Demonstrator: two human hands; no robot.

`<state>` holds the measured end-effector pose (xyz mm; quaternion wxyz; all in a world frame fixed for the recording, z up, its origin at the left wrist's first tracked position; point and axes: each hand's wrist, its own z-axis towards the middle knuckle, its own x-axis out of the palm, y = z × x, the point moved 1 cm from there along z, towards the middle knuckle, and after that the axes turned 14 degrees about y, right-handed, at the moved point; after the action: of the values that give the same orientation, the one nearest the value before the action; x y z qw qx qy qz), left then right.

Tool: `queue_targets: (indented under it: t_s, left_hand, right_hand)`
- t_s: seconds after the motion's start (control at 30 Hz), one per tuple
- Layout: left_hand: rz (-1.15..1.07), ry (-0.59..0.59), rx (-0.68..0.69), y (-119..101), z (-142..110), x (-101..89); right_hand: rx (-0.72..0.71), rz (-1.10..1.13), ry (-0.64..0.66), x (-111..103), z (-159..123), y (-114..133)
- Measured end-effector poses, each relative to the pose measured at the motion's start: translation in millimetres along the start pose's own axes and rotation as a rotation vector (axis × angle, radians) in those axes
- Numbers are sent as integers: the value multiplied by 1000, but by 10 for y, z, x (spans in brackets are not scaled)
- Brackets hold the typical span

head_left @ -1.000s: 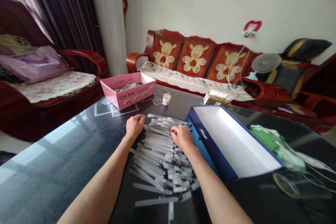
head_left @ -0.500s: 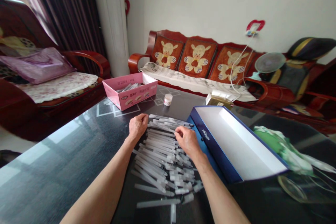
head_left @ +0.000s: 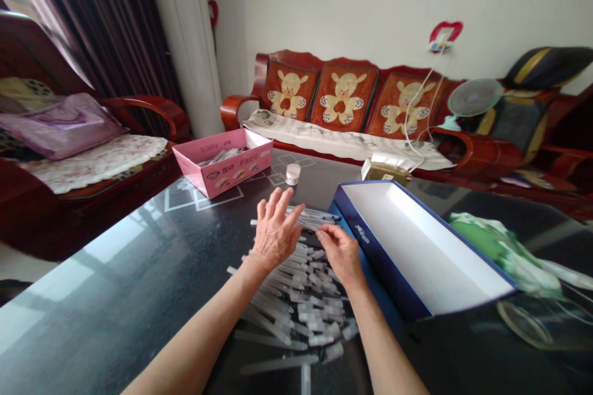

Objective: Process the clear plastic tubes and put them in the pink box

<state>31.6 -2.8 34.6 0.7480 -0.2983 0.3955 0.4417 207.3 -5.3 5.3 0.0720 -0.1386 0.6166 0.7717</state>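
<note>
My left hand [head_left: 274,231] is over the row of pale translucent pen barrels [head_left: 273,315], its fingers spread and nothing in its grasp. Beside it, the thumb and fingers of my right hand [head_left: 340,251] are pinched together at the end of a slim pale pen [head_left: 309,226]. Past my hands lie several pens [head_left: 319,216] with dark tips, side by side. Small frosted pen caps [head_left: 319,315] are heaped at the right ends of the barrels, close to my right forearm. My left hand hides part of the barrels.
A pink box [head_left: 225,170] with pens in it stands at the back left, near a small white jar [head_left: 293,174]. An open blue box with white inside [head_left: 417,247] is to the right. Beyond it are a green-and-white cloth [head_left: 504,253] and a gold box [head_left: 384,170].
My left hand has opened from a closed shape and moved right, over the barrels. My right hand stays pinched and has shifted slightly to the right. The view has turned slightly.
</note>
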Motion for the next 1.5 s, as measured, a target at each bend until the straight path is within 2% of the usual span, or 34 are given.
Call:
queue_targets:
  t_s: [0.1,0.23,0.5,0.7,0.87,1.07,1.27,1.5]
  left_hand:
    - [-46,67,91,-86,-23,82]
    - [-148,146,192,-70,-26,145]
    - [-76,101,144,-91,-39,129]
    - [-44,176,114,-157,-54,141]
    - [-6,213,87,-123,-56,155]
    - [-37,219,78,-65,-52,172]
    - [-66,230,86,-98,-48,144]
    - [-60,233,95,-76,-46,135]
  right_hand:
    - [-1,82,34,40,-3,44]
    - [32,216,62,64,-5,61]
    - [50,245,54,51,4,83]
    - [105,248,-10,92,6,65]
    - [55,254,45,86,20,1]
    - [82,365,125,67,23,9]
    - [117,217,39,65,16,69]
    - [59,276,111,37,25,30]
